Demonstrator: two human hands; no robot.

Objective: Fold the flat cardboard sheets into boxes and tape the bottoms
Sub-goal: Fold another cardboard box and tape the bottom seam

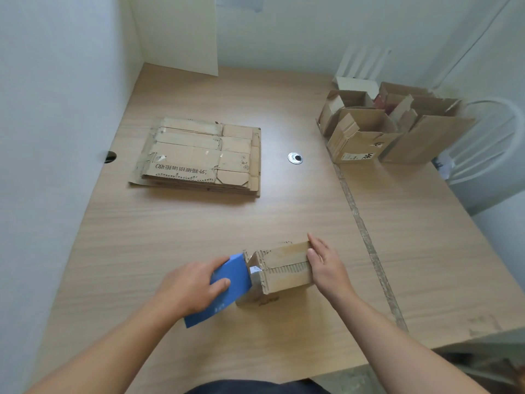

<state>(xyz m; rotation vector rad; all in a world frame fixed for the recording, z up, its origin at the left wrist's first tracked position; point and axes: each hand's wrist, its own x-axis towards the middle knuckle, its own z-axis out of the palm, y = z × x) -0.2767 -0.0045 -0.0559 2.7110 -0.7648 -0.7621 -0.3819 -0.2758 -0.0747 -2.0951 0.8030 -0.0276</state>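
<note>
A small folded cardboard box (284,273) lies on its side near the table's front, its closed flaps facing up. My right hand (326,265) grips the box's right end, thumb on the flaps. My left hand (190,288) holds a blue tape dispenser (227,288) against the box's left end, where a strip of clear tape (254,271) shows on the corner. A stack of flat cardboard sheets (201,156) lies further back on the left of the table.
Several open folded boxes (389,126) stand at the back right of the wooden table (284,211). A round cable grommet (295,158) sits mid-table. A seam runs down the table's right side. A white chair (491,137) stands beyond the right edge.
</note>
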